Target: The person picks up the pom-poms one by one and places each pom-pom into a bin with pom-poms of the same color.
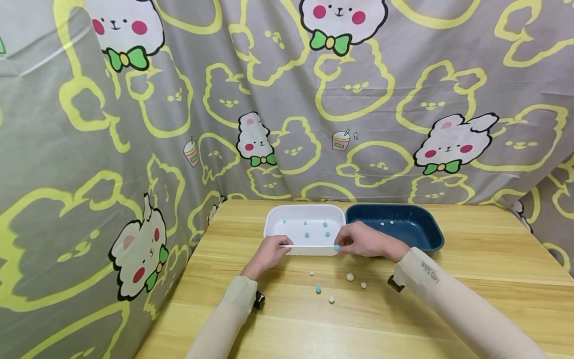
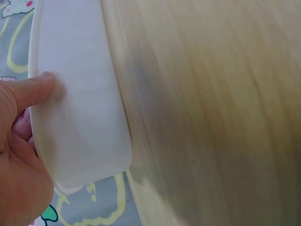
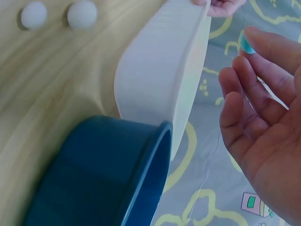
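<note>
At the near rim of a white basin (image 1: pixel 311 251), my left hand (image 1: pixel 270 253) grips the edge. The left wrist view shows its thumb lying on the basin's outer wall (image 2: pixel 84 117), other fingers behind the rim. My right hand (image 1: pixel 365 240) pinches a small teal ball (image 3: pixel 247 44) between thumb and forefinger, by the basin's near right corner. In the right wrist view the other fingers are loosely bent. Inside the white basin lie several small teal balls (image 1: pixel 327 234).
A dark blue basin (image 1: pixel 438 244) with two small white balls (image 1: pixel 382 224) stands against the white one's right side. On the wooden table in front lie a teal ball (image 1: pixel 318 289) and several white balls (image 1: pixel 350 277). A patterned curtain (image 1: pixel 287 99) hangs behind and at left.
</note>
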